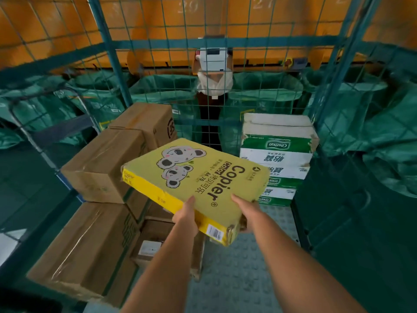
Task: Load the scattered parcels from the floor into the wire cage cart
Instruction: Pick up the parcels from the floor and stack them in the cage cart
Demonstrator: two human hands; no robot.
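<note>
I hold a flat yellow parcel of copier paper (196, 177) tilted in the air inside the green wire cage cart (112, 53). My left hand (186, 214) grips its near long edge with the thumb on top. My right hand (244, 211) grips the near corner, thumb on the top face and fingers hidden underneath. Brown cardboard boxes (106, 163) are stacked on the left side of the cart. A white and green carton (277, 154) stands at the back right.
The cart's grey studded floor (237, 279) shows bare at the front right. A small brown box with a white label (151, 245) lies under my left arm. Green sacks (372, 132) hang outside the mesh, with an orange structure and a white device (213, 58) behind.
</note>
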